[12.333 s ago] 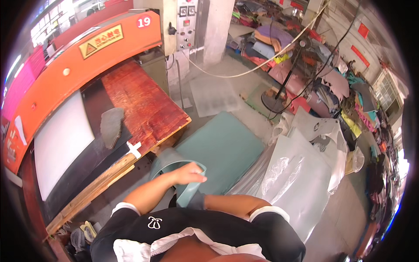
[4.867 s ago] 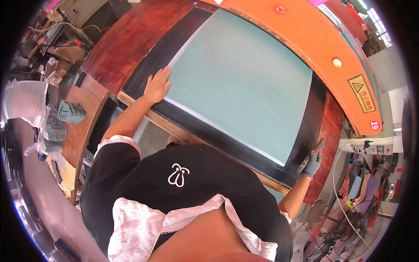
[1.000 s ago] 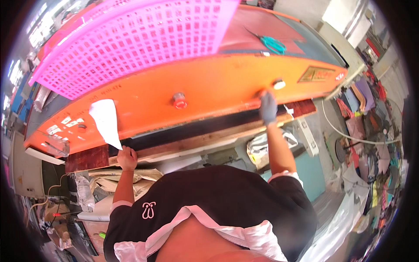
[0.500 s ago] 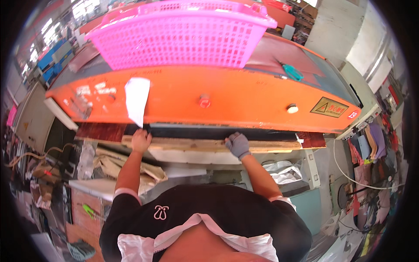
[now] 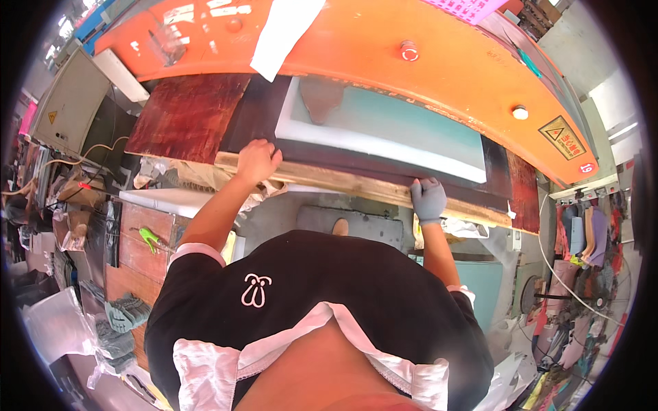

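Note:
My left hand (image 5: pixel 258 159), bare, is closed over the front wooden bar (image 5: pixel 343 182) of a wide board (image 5: pixel 181 116). Farther right, my right hand (image 5: pixel 429 199), in a grey glove with bare fingertips, grips the same bar. The board juts out from under an orange machine (image 5: pixel 356 41). It is reddish brown at its ends and has a black middle. On the black part lies a pale green sheet (image 5: pixel 404 123) with a white front edge. A brown flat piece (image 5: pixel 321 99) rests on that sheet, its far end reaching the machine's lower edge.
A white paper (image 5: pixel 284 38) hangs on the machine's front, near a red button (image 5: pixel 409 51) and a pale knob (image 5: pixel 520 111). On top are teal-handled scissors (image 5: pixel 528 61) and a pink basket (image 5: pixel 473 8). Green-handled snips (image 5: pixel 149 238) lie on a wooden surface at left.
The board has slid out toward me from under the machine, both hands holding its bar. The pale green sheet and brown piece have come into sight. My view has tilted down and turned.

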`<state>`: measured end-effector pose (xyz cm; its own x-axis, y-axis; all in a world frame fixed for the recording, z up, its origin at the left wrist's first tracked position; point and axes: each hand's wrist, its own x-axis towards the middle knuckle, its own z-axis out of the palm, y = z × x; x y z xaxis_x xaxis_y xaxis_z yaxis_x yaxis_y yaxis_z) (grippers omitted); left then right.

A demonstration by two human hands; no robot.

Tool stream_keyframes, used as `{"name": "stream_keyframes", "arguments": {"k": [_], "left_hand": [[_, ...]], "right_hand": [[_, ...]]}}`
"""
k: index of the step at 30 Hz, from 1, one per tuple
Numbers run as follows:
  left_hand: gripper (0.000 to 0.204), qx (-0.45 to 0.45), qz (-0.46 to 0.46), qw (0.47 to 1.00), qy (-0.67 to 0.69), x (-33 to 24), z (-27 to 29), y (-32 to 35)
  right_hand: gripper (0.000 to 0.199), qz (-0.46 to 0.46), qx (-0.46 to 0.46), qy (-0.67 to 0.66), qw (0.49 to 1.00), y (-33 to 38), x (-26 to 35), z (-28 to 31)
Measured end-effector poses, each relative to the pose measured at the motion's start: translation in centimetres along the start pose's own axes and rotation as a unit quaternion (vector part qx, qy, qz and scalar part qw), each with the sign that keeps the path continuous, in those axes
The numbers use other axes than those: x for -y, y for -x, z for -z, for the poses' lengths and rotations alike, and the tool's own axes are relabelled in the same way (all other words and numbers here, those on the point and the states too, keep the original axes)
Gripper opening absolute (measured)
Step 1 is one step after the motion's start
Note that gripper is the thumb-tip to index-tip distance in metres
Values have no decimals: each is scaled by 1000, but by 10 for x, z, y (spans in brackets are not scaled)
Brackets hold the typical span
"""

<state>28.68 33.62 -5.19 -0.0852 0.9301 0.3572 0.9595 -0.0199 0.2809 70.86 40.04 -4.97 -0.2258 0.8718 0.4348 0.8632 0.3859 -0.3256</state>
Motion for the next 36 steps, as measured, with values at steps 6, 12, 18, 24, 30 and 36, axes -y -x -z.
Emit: {"name": "stream_keyframes", "arguments": {"k": [6, 12, 18, 24, 30, 36], "left_hand": [[25, 18, -5, 999, 29, -16, 31, 94], [18, 38, 33, 993, 108, -30, 63, 161], [47, -70, -98, 980, 162, -43, 76, 167], [51, 79, -96, 982, 144, -46, 62, 192], [51, 52, -107, 977, 177, -44, 61, 209], [53, 43, -107, 977, 182, -45, 63, 211]], "right_hand": [[32, -10, -57, -74, 996, 51, 66, 23], [78, 41, 75, -130, 988, -10, 209, -26], [92, -95, 281, 61, 953, 3, 297, -28], [87, -58, 205, -7, 977, 40, 290, -23], [68, -251, 156, -561, 773, 56, 233, -1], [73, -100, 108, -93, 985, 68, 209, 18]]}}
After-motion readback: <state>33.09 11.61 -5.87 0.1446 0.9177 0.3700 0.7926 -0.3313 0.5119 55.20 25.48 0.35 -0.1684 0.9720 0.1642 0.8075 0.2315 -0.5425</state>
